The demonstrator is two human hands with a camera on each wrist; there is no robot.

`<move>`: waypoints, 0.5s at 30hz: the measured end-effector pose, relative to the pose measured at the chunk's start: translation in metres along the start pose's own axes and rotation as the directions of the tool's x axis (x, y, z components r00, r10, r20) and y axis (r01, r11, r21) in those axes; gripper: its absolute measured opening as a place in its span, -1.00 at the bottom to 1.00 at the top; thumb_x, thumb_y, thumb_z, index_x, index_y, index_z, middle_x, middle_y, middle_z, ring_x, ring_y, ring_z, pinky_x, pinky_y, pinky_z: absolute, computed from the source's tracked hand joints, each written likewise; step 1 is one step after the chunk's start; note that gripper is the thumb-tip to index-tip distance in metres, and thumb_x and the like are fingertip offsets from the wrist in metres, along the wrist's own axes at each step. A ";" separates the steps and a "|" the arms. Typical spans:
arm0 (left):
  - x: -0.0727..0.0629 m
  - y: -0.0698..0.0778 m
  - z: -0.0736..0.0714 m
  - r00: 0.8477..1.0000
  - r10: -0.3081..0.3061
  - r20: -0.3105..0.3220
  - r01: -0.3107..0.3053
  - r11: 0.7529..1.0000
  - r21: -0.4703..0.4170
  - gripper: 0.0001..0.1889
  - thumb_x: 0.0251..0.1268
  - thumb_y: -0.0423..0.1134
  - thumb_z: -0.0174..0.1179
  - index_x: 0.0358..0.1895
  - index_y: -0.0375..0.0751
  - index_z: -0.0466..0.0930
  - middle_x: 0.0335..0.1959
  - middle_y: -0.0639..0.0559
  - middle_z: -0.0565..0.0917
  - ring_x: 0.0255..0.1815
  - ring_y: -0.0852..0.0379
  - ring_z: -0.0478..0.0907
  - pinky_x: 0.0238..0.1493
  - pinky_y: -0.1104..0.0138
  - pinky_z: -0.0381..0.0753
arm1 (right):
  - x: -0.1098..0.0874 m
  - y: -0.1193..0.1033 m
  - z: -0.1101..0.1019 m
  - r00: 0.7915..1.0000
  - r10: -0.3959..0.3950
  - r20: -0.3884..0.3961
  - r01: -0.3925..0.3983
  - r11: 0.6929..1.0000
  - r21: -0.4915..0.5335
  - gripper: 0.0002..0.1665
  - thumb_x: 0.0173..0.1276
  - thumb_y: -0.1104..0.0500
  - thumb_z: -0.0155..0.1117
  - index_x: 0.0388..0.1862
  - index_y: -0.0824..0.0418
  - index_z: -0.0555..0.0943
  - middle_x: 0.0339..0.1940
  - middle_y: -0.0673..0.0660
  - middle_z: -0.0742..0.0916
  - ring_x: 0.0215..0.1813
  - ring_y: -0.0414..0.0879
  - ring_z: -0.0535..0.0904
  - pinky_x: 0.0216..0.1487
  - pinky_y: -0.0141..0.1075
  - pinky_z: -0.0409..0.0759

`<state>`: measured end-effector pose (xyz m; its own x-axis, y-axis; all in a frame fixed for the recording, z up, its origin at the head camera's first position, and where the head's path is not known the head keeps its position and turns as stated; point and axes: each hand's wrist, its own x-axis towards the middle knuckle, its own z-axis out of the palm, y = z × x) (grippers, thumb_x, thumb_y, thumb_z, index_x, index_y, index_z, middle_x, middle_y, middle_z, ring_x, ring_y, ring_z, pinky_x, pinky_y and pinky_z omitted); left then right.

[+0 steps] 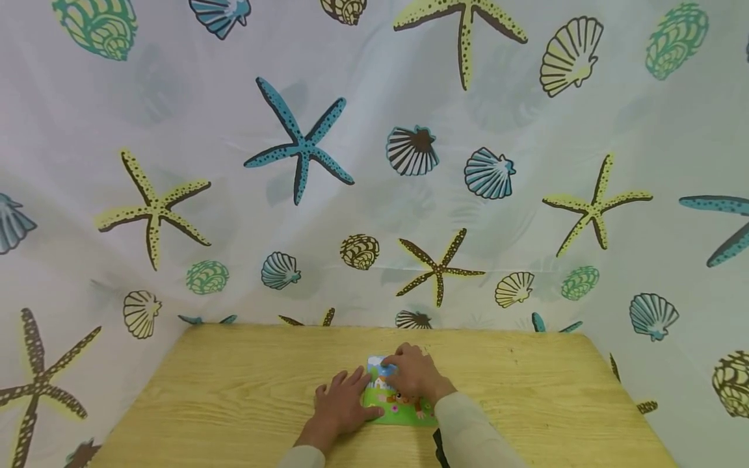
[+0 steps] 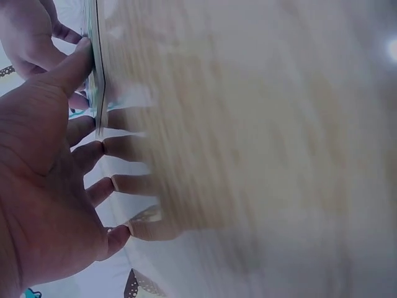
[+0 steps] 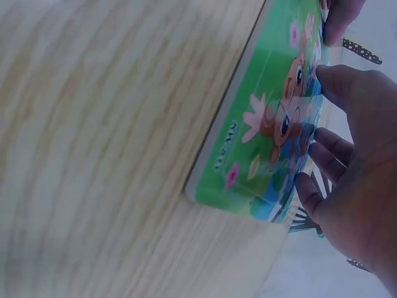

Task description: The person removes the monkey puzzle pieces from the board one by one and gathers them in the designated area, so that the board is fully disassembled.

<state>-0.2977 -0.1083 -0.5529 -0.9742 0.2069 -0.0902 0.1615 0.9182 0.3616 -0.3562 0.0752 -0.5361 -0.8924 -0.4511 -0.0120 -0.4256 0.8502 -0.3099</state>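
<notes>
A flat board with rounded corners and a cartoon monkey picture on green grass (image 1: 404, 415) lies on the wooden table; whether it is a puzzle or a book I cannot tell. At its left side my left hand (image 1: 343, 404) has its fingers spread, the thumb resting on the board and the other fingertips down by its edge. My right hand (image 1: 414, 372) is over the upper part of the board. In the right wrist view, the right hand's thumb and bent fingertips (image 3: 304, 180) touch the picture, apart from each other. Part of the picture is hidden beneath that hand.
The light wooden tabletop (image 1: 234, 390) extends around the board. White cloth (image 1: 351, 214) printed with starfish and shells hangs behind the table and along both sides. A small dark item (image 1: 440, 447) shows beside the right sleeve.
</notes>
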 end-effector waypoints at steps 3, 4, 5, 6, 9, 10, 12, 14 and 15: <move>-0.001 0.000 0.000 1.000 -0.011 0.014 0.011 1.000 -0.002 -0.15 0.10 0.36 0.20 0.45 0.06 0.28 0.52 0.04 0.23 0.51 -0.19 0.12 0.29 -0.39 0.09 | 0.005 -0.003 0.001 1.000 -0.004 0.017 0.004 1.000 -0.004 -0.62 0.39 -0.08 0.21 0.16 -0.10 0.61 0.12 0.11 0.52 0.15 0.09 0.43 0.07 0.17 0.47; -0.001 0.000 0.000 1.000 -0.013 0.016 0.013 1.000 -0.005 -0.15 0.11 0.35 0.20 0.45 0.07 0.28 0.52 0.04 0.23 0.51 -0.19 0.12 0.29 -0.39 0.08 | 0.007 -0.003 0.001 1.000 -0.004 0.022 0.004 1.000 -0.001 -0.61 0.38 -0.09 0.23 0.16 -0.10 0.61 0.11 0.11 0.52 0.14 0.09 0.43 0.04 0.16 0.48; -0.001 0.000 0.000 1.000 -0.016 0.018 0.016 1.000 -0.011 -0.16 0.11 0.34 0.21 0.45 0.08 0.27 0.53 0.04 0.22 0.52 -0.19 0.10 0.30 -0.39 0.07 | 0.009 -0.004 0.000 0.999 0.002 0.032 -0.002 1.000 0.001 -0.60 0.37 -0.09 0.24 0.16 -0.11 0.60 0.11 0.11 0.51 0.15 0.08 0.42 0.02 0.15 0.49; -0.001 0.001 0.000 1.000 -0.018 0.019 0.018 1.000 -0.014 -0.16 0.11 0.34 0.21 0.46 0.08 0.26 0.53 0.05 0.21 0.52 -0.19 0.09 0.30 -0.39 0.06 | 0.011 -0.005 -0.001 0.999 0.009 0.039 -0.009 1.000 0.003 -0.60 0.36 -0.09 0.25 0.16 -0.11 0.59 0.11 0.11 0.50 0.15 0.08 0.41 0.00 0.15 0.50; -0.001 0.003 -0.002 0.999 -0.020 0.028 0.020 1.000 -0.017 -0.16 0.14 0.33 0.19 0.47 0.09 0.24 0.55 0.04 0.18 0.54 -0.21 0.06 0.31 -0.40 0.03 | 0.015 -0.007 -0.003 0.997 0.037 0.066 -0.037 0.999 0.005 -0.59 0.32 -0.09 0.29 0.15 -0.14 0.58 0.11 0.10 0.48 0.16 0.06 0.40 0.00 0.15 0.50; -0.002 0.003 -0.003 0.999 -0.021 0.030 0.022 1.000 -0.018 -0.16 0.14 0.33 0.19 0.47 0.09 0.23 0.55 0.04 0.18 0.54 -0.21 0.05 0.32 -0.40 0.03 | 0.017 -0.007 -0.004 0.996 0.045 0.073 -0.045 0.999 0.007 -0.58 0.31 -0.08 0.31 0.15 -0.15 0.59 0.10 0.10 0.48 0.15 0.06 0.40 0.00 0.16 0.50; -0.002 0.004 -0.004 0.999 -0.024 0.038 0.025 1.000 -0.018 -0.16 0.14 0.32 0.19 0.47 0.07 0.23 0.55 0.04 0.17 0.55 -0.21 0.04 0.32 -0.40 0.03 | 0.019 -0.009 -0.005 0.994 0.057 0.089 -0.058 0.998 0.007 -0.59 0.30 -0.07 0.32 0.14 -0.15 0.58 0.10 0.11 0.48 0.14 0.06 0.40 0.02 0.17 0.50; -0.003 0.004 -0.004 0.999 -0.030 0.045 0.030 0.999 -0.014 -0.16 0.14 0.32 0.19 0.47 0.07 0.23 0.55 0.03 0.17 0.55 -0.21 0.04 0.32 -0.40 0.03 | 0.020 -0.010 -0.005 0.993 0.063 0.105 -0.065 0.998 0.011 -0.58 0.29 -0.06 0.33 0.14 -0.15 0.58 0.10 0.11 0.47 0.13 0.06 0.40 0.04 0.18 0.49; -0.003 0.004 -0.005 0.999 -0.031 0.041 0.031 0.999 -0.017 -0.16 0.13 0.31 0.21 0.46 0.05 0.25 0.54 0.04 0.19 0.54 -0.20 0.06 0.32 -0.40 0.04 | 0.021 -0.011 -0.006 0.992 0.063 0.110 -0.065 0.998 0.014 -0.58 0.29 -0.05 0.34 0.14 -0.15 0.58 0.10 0.11 0.47 0.13 0.06 0.40 0.03 0.18 0.49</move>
<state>-0.2943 -0.1065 -0.5464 -0.9713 0.1924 -0.1396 0.1280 0.9183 0.3746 -0.3712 0.0580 -0.5275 -0.8957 -0.4234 -0.1362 -0.3641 0.8739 -0.3222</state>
